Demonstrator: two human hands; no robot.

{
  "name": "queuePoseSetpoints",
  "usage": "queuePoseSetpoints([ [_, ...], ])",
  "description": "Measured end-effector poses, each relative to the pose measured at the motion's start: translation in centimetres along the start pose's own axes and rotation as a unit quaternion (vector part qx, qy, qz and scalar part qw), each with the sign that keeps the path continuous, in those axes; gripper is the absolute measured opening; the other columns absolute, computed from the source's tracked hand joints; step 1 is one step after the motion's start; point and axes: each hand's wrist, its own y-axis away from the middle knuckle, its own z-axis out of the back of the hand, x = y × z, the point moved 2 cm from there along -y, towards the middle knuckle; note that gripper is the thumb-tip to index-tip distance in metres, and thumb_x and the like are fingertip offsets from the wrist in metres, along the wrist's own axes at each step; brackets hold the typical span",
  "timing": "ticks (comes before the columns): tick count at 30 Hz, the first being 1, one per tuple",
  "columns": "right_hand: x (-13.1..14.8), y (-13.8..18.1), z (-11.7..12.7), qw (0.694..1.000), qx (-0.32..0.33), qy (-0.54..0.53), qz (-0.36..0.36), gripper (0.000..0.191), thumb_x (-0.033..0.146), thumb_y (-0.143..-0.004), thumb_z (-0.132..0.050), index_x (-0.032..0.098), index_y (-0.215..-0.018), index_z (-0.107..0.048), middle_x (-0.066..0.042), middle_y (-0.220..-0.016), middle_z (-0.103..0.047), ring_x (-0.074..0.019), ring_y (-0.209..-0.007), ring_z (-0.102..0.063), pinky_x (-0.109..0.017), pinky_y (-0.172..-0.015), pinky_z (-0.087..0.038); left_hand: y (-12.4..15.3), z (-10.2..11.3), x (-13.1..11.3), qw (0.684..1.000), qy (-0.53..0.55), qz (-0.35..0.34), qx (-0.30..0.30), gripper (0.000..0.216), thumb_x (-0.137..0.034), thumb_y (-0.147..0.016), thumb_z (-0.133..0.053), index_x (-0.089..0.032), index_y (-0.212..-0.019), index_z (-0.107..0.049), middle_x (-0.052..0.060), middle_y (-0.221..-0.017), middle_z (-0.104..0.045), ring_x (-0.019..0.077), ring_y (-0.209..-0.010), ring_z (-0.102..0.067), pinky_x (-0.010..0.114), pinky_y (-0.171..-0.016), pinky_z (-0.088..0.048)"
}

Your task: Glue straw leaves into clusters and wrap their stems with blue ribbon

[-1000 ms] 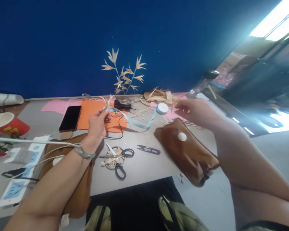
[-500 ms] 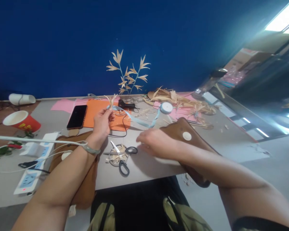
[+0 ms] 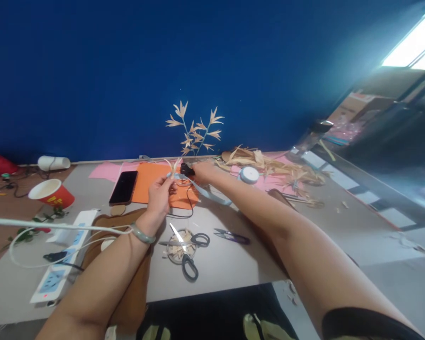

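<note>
Between the fingertips of my left hand (image 3: 159, 194) is a pale husk flower (image 3: 174, 167), petals pointing up. A light blue ribbon (image 3: 212, 196) trails from it toward its roll (image 3: 249, 175). My right hand (image 3: 204, 171) stretches over the back of the orange mat (image 3: 147, 177); its fingers are closed around the handle of a black corded glue gun (image 3: 187, 169). Black-handled scissors (image 3: 184, 250) lie spread over a small round dish of husk scraps (image 3: 175, 257). Thread snips (image 3: 232, 236) rest to their right.
A stem of finished husk flowers (image 3: 194, 132) stands against the blue wall. Dried husks (image 3: 272, 165) are heaped at the back right. On the left are a phone (image 3: 123, 187), a red paper cup (image 3: 53, 192), a power strip (image 3: 65, 257) and a white cable (image 3: 56, 224) crossing my left forearm.
My right hand has gone from the middle of the table up to the glue gun, leaving the snips uncovered. My left hand keeps the flower. The view has tilted up a little.
</note>
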Motion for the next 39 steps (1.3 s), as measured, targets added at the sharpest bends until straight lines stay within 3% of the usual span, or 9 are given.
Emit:
queuePoseSetpoints([
  [8, -1.0, -0.4, 0.0, 0.991, -0.095, -0.077, -0.051, 0.043, 0.035, -0.082, -0.061, 0.012, -0.117, -0.054, -0.019, -0.109, -0.068, -0.0282, -0.094, -0.064, -0.033, -0.079, -0.045, -0.3, 0.0, 0.2, 0.999, 0.03, 0.022, -0.01, 0.028, -0.032, -0.057, -0.08, -0.012, -0.07, -0.064, -0.001, -0.059, -0.064, 0.0071, -0.052, -0.059, 0.017, -0.052, -0.048],
  [15, -3.5, 4.6, 3.3, 0.961, -0.192, -0.181, -0.084, 0.03, 0.028, -0.085, -0.046, 0.013, -0.105, -0.062, -0.009, -0.089, -0.07, -0.0201, -0.073, -0.061, -0.028, -0.065, -0.044, -0.3, -0.1, 0.6, 0.999, 0.043, 0.028, -0.006, 0.019, -0.025, -0.06, -0.072, -0.011, -0.069, -0.064, 0.0, -0.059, -0.064, 0.008, -0.053, -0.06, 0.019, -0.055, -0.049],
  [16, -3.4, 5.7, 3.6, 0.952, -0.208, -0.207, -0.084, 0.03, 0.03, -0.086, -0.045, 0.012, -0.101, -0.063, -0.008, -0.083, -0.069, -0.0183, -0.068, -0.06, -0.027, -0.062, -0.043, -0.3, -0.2, 0.7, 0.999, 0.044, 0.029, -0.005, 0.017, -0.024, -0.06, -0.071, -0.011, -0.069, -0.064, 0.001, -0.058, -0.064, 0.0082, -0.053, -0.06, 0.02, -0.055, -0.049],
  [18, -2.8, 8.0, 3.9, 0.892, -0.275, -0.35, -0.081, 0.025, 0.031, -0.083, -0.05, 0.012, -0.091, -0.063, -0.005, -0.071, -0.066, -0.0153, -0.06, -0.056, -0.026, -0.058, -0.043, -0.3, -0.2, 0.8, 0.999, 0.046, 0.029, 0.0, 0.016, -0.022, -0.06, -0.071, -0.011, -0.067, -0.064, 0.001, -0.058, -0.063, 0.0084, -0.054, -0.06, 0.02, -0.057, -0.049],
  [20, -1.7, 10.1, 3.7, 0.852, -0.287, -0.436, -0.038, 0.019, 0.031, -0.081, -0.054, 0.014, -0.078, -0.061, -0.003, -0.065, -0.063, -0.0138, -0.059, -0.055, -0.026, -0.06, -0.044, -0.3, -0.2, 0.8, 0.999, 0.046, 0.028, 0.006, 0.016, -0.023, -0.06, -0.071, -0.011, -0.068, -0.064, 0.0, -0.058, -0.063, 0.0085, -0.054, -0.06, 0.021, -0.058, -0.049],
  [22, -0.5, 11.6, 3.1, 0.834, -0.279, -0.476, 0.005, 0.021, 0.034, -0.082, -0.055, 0.015, -0.071, -0.059, -0.003, -0.064, -0.061, -0.0137, -0.059, -0.054, -0.026, -0.061, -0.046, -0.3, -0.1, 0.9, 0.999, 0.045, 0.027, 0.009, 0.017, -0.023, -0.06, -0.072, -0.011, -0.069, -0.064, 0.0, -0.058, -0.063, 0.0086, -0.054, -0.06, 0.021, -0.058, -0.049],
  [29, 1.9, 13.2, 0.6, 0.851, -0.252, -0.456, 0.073, 0.016, 0.032, -0.083, -0.054, 0.018, -0.076, -0.058, -0.001, -0.064, -0.055, -0.0138, -0.059, -0.05, -0.025, -0.054, -0.043, 0.1, -0.3, 0.7, 0.999, 0.027, 0.028, 0.013, 0.018, -0.025, -0.061, -0.073, -0.011, -0.066, -0.064, 0.0, -0.055, -0.063, 0.0088, -0.053, -0.059, 0.021, -0.058, -0.048],
  [33, 1.8, 12.7, -0.4, 0.859, -0.249, -0.433, 0.115, 0.01, 0.026, -0.084, -0.052, 0.017, -0.083, -0.056, 0.0, -0.067, -0.055, -0.0126, -0.059, -0.049, -0.024, -0.055, -0.042, 0.4, -0.6, 0.4, 0.999, -0.003, 0.034, 0.017, 0.019, -0.028, -0.064, -0.073, -0.012, -0.068, -0.065, 0.0, -0.057, -0.063, 0.0094, -0.053, -0.059, 0.022, -0.058, -0.048],
  [39, 0.9, 12.4, -1.4, 0.869, -0.243, -0.408, 0.142, 0.008, 0.023, -0.086, -0.05, 0.017, -0.088, -0.055, -0.001, -0.07, -0.057, -0.0121, -0.061, -0.048, -0.024, -0.058, -0.042, 1.1, -0.9, -0.5, 0.995, -0.086, -0.024, 0.04, 0.015, -0.027, -0.071, -0.067, -0.012, -0.072, -0.069, 0.001, -0.057, -0.063, 0.0095, -0.054, -0.058, 0.021, -0.057, -0.046],
])
